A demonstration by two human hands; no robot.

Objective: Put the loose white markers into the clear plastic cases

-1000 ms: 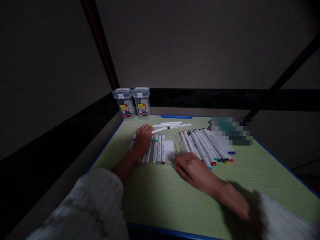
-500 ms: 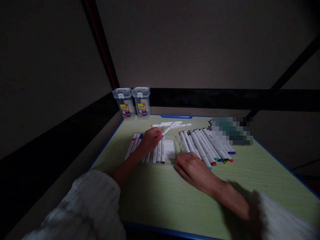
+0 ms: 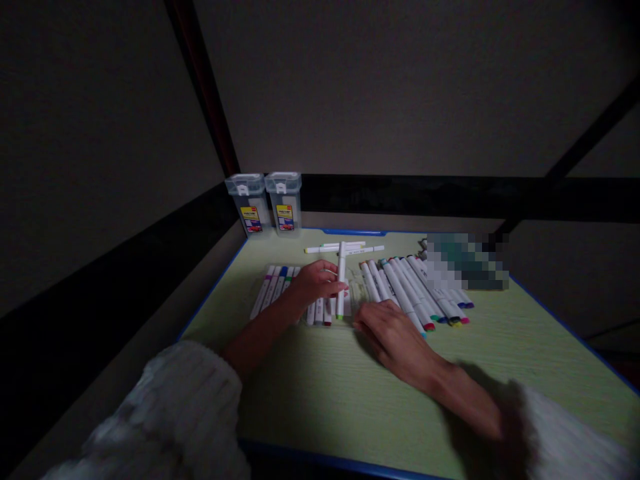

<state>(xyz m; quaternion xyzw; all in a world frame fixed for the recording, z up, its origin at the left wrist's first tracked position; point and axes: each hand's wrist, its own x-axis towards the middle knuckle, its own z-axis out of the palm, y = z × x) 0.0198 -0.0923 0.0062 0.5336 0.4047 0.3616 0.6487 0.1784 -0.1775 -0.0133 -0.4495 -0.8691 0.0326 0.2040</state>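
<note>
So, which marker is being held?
The white marker with the yellow-green lower end, in the left hand. The left row, right group and back markers are all lying down instead.

Pale fuzzy sleeves (image 3: 170,393) — thick, softly ridged, bare hands (image 3: 393,333)

The pens (image 3: 414,290) look like smooth white plastic, the tray (image 3: 357,293) thin clear plastic, the two boxes (image 3: 289,200) slightly cloudy see-through plastic; the table top (image 3: 320,387) is matt with a wood grain, the sleeves (image 3: 190,380) thick fluffy cloth, the wall (image 3: 375,87) dull and matt
</note>
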